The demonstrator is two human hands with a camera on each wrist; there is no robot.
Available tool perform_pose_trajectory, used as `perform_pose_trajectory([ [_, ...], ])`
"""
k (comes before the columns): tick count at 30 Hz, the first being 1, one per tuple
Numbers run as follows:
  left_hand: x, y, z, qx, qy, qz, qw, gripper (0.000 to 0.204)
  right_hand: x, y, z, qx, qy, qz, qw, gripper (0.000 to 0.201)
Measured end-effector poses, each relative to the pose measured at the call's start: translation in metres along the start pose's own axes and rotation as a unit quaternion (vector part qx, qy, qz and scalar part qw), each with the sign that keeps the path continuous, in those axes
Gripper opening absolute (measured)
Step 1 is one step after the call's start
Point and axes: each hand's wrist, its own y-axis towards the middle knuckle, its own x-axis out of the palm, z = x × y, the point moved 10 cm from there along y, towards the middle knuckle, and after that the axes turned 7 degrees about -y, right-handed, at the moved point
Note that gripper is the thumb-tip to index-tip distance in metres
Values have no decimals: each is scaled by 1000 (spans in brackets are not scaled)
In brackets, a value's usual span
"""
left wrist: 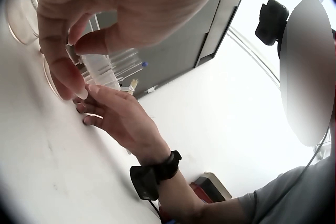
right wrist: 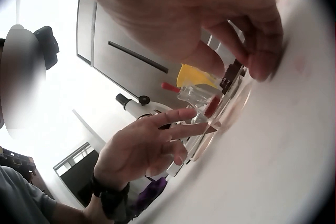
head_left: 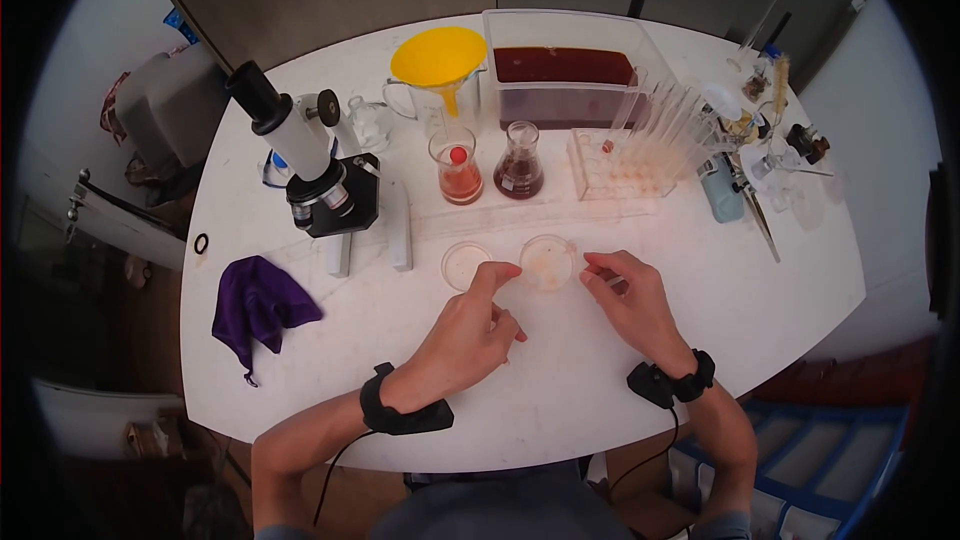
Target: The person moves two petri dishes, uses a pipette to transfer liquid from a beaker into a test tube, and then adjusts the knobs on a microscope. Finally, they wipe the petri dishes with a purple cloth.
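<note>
Two clear, shallow petri dishes lie side by side on the white table. My left hand (head_left: 465,335) is over the front of the left petri dish (head_left: 465,265), its index finger reaching toward the left rim of the right petri dish (head_left: 548,262). In the right wrist view the fingers of this left hand (right wrist: 144,148) are spread and hold nothing. Beyond the right dish's other side is my right hand (head_left: 635,302), fingers loosely bent and fingertips close to the rim. The right wrist view shows these fingertips (right wrist: 262,66) low at the table, with a gap to the thumb.
Behind the dishes stand a beaker of red liquid (head_left: 461,183), a conical flask (head_left: 519,175) with dark liquid, and a test tube rack (head_left: 625,175). A microscope (head_left: 318,155) and purple cloth (head_left: 262,302) are at left. Farther back are a yellow funnel (head_left: 437,52) and plastic tub (head_left: 560,105).
</note>
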Motion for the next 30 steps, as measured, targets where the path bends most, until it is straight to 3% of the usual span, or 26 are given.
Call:
perform_pose_trajectory([
  [11, 17, -21, 5, -15, -12, -48, 999, 45, 5, -9, -11, -7, -17, -26, 1000, 27],
  [20, 4, -6, 3, 3, -54, -11, 998, 44, -1, 0, -7, -28, -8, 6, 1000, 34],
  [30, 5, -2, 3, -11, -45, -5, 999, 43, 6, 2, -9, -24, -15, -26, 999, 36],
])
